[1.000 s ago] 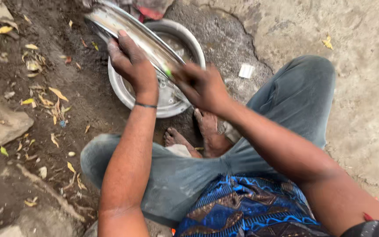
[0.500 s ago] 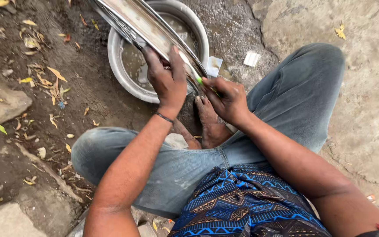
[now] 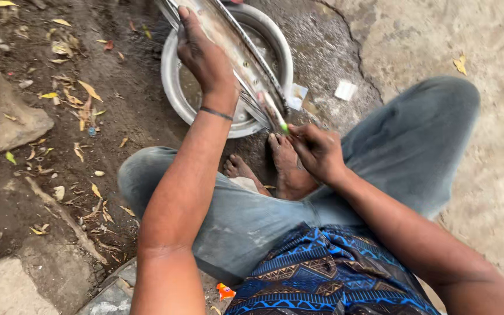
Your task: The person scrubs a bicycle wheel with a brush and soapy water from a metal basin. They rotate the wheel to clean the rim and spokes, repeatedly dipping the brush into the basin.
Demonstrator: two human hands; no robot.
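— What can't you make out?

— The long metal piece (image 3: 228,41) runs past the top edge beyond the left hand (image 3: 205,58), so its far end is cut off. That hand covers the stretch beneath its palm.

— And nearer the right hand (image 3: 316,149)?

— Its fingertips curl under, hiding the hold. The green-tipped thing (image 3: 278,119) just above them is too small to identify.
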